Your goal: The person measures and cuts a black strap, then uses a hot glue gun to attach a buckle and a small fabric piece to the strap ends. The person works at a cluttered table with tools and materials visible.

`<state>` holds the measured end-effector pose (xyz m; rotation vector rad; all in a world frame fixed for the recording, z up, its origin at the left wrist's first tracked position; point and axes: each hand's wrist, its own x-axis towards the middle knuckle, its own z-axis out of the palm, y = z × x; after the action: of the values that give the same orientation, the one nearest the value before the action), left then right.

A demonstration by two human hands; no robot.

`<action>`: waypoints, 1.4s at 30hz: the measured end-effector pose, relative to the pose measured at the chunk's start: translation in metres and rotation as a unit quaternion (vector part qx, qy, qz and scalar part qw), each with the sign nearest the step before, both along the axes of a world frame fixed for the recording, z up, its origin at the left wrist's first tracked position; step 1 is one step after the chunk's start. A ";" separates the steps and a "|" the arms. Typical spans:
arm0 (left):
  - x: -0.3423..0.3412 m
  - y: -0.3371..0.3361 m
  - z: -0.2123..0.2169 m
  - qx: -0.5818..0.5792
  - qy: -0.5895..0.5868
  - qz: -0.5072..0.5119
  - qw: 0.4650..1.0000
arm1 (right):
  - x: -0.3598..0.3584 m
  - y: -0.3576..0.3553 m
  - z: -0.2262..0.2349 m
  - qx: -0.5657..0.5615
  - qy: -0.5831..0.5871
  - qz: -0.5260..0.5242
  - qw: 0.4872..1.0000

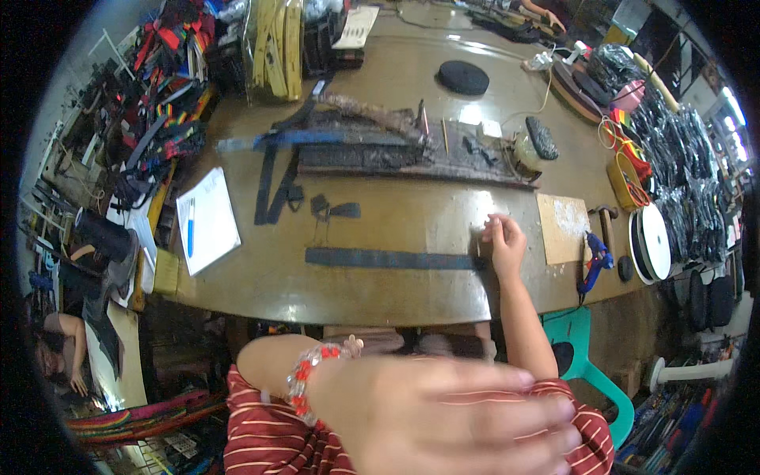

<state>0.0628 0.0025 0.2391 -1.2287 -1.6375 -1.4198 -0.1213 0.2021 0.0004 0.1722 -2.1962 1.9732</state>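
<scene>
Brown worktable (412,285) — one black strap (392,259); right hand (503,241) pinches its end; left hand (451,419) blurred, open, empty.

Your right hand (503,241) rests on the table (380,297), touching the right end of the long strap (392,259) that lies flat along the near edge. Your left hand (451,419) hangs before the table, off its surface. Left of the strap lies a clipboard (207,222) with a pen (190,227) on it. Behind the strap sit two small strap pieces (334,209), and behind those a long work board (396,150) runs across the table. Right of your right hand lies a flat board (563,228); a glue gun (594,261) and a hammer (606,222) lie just right of it. A round disc (463,77) lies far behind.
</scene>
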 end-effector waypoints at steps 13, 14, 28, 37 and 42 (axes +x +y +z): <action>-0.140 -0.144 -0.199 0.464 -0.508 0.164 0.707 | -0.072 0.044 -0.008 -0.358 -0.080 -0.080 0.927; -0.145 -0.143 -0.206 0.462 -0.494 0.148 0.722 | -0.077 0.041 -0.010 -0.372 -0.084 -0.098 0.919; -0.252 -0.146 -0.200 0.462 -0.478 0.210 0.717 | -0.171 0.024 -0.006 -0.347 -0.068 -0.114 0.929; -0.079 -0.082 0.005 0.081 -0.321 -0.356 0.874 | -0.224 -0.038 0.059 0.478 0.359 -0.076 0.798; -0.053 -0.080 0.043 0.024 -0.246 -0.646 0.722 | -0.281 -0.050 0.060 0.642 0.179 -0.038 0.745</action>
<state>0.0095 -0.0779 0.2818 -2.2779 -0.8102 -2.7601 -0.4024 0.1519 0.0608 0.5434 -2.7079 0.0176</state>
